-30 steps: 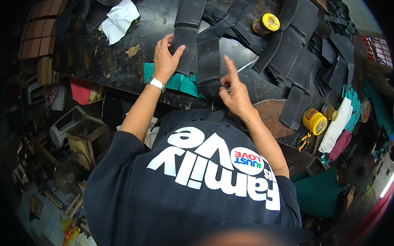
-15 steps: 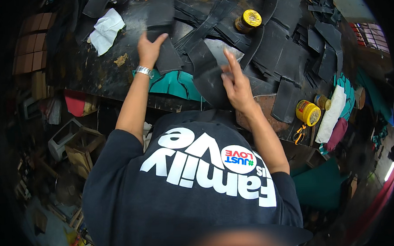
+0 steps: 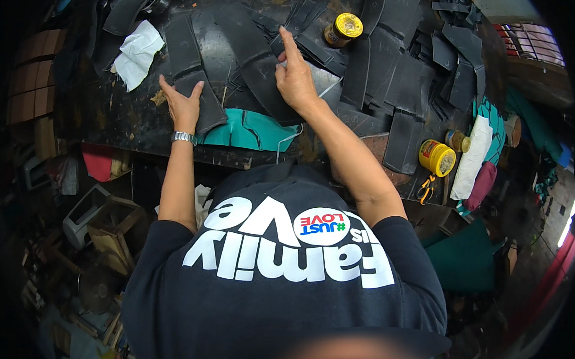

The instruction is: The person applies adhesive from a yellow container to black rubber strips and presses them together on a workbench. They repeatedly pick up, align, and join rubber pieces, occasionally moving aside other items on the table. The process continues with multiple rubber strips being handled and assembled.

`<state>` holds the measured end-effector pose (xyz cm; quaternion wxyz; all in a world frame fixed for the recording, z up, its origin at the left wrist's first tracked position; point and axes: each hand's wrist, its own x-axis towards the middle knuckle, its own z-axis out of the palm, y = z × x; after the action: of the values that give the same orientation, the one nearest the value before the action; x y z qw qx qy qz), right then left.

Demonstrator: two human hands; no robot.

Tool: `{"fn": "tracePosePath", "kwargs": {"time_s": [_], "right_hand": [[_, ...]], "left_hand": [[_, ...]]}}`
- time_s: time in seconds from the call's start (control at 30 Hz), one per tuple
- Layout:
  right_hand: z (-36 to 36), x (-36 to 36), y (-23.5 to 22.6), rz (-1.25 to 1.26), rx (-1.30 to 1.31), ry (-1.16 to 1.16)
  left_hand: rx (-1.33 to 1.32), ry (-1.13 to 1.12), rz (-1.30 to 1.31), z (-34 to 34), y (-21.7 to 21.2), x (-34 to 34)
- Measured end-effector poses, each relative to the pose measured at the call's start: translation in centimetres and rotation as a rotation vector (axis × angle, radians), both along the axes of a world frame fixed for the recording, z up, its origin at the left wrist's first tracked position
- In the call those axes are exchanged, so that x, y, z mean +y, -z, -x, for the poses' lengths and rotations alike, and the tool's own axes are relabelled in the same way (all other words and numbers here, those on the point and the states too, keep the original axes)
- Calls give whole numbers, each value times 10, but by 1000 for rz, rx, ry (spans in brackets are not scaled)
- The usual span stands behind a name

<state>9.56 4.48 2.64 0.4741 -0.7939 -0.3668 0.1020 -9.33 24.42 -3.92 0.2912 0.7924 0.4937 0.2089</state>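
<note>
Left hand (image 3: pixel 183 107) spread open over one black strip (image 3: pixel 211 107); right hand (image 3: pixel 295 83) beside second black strip (image 3: pixel 264 84), grip unclear. One green sheet (image 3: pixel 250 130), one crumpled white cloth (image 3: pixel 139 54).

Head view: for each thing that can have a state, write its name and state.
Left hand: open, at a black strip
Right hand: index finger extended; grip unclear
Wristwatch: worn
White cloth: crumpled
Green sheet: spread out
Orange-handled scissors: open or shut unclear
Tube light: lit
</note>
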Motion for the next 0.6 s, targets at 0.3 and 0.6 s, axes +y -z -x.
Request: {"fn": "tracePosePath", "kwargs": {"time_s": [0.3, 0.6], "right_hand": [[-4, -25, 10, 115, -160, 164], [-73, -103, -32, 618, -53, 528]], "left_hand": [[-162, 793, -199, -53, -44, -64], [-387, 839, 15, -102, -62, -101]]}}
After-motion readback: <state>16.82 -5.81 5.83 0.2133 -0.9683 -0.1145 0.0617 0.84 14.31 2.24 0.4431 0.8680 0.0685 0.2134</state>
